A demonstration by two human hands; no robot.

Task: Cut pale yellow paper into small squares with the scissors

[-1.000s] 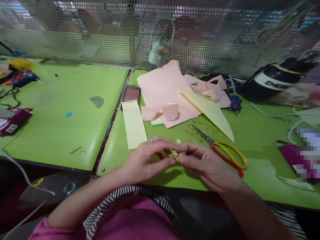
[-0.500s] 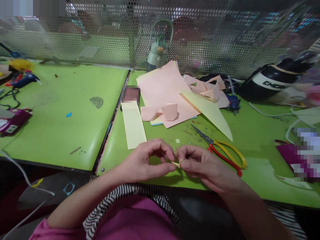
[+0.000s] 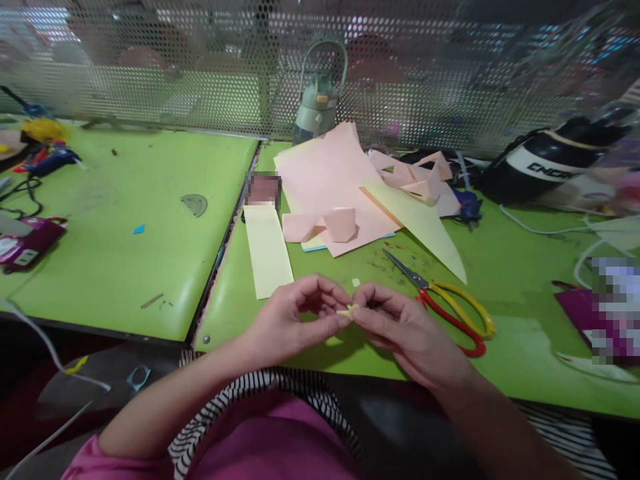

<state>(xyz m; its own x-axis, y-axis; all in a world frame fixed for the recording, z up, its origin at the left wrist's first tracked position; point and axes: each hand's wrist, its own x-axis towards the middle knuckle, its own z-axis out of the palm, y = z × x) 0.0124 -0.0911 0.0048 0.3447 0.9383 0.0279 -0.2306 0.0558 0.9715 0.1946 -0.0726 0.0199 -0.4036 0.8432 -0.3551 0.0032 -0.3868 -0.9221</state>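
Between the fingertips of both hands is a small piece of pale yellow paper [image 3: 346, 313], folded or pinched, its shape mostly hidden by the fingers. My left hand [image 3: 305, 317] pinches its left end, thumb below and fingers curled above. My right hand [image 3: 395, 320] grips the other end between thumb and forefinger. To the right lie scissors [image 3: 437, 297] with one red and one yellow handle, blades pointing up and left. Beyond my left hand rests a pale yellow paper strip [image 3: 269, 250]. A tiny pale paper scrap [image 3: 355, 283] sits just past the fingertips.
Pink paper sheets [image 3: 325, 173] and a curled pink strip [image 3: 343, 225] lie farther back. A green bottle [image 3: 317, 107] stands behind them, by a perforated metal screen [image 3: 200, 87]. On the right lies a black bottle [image 3: 545, 160]; at left, a protractor [image 3: 194, 205]. A gap [image 3: 220, 247] divides the tabletops.
Both hands have risen slightly, away from the table's near edge, with the small yellow paper. My left fingertips now close on its end. The scissors and sheets stay put.
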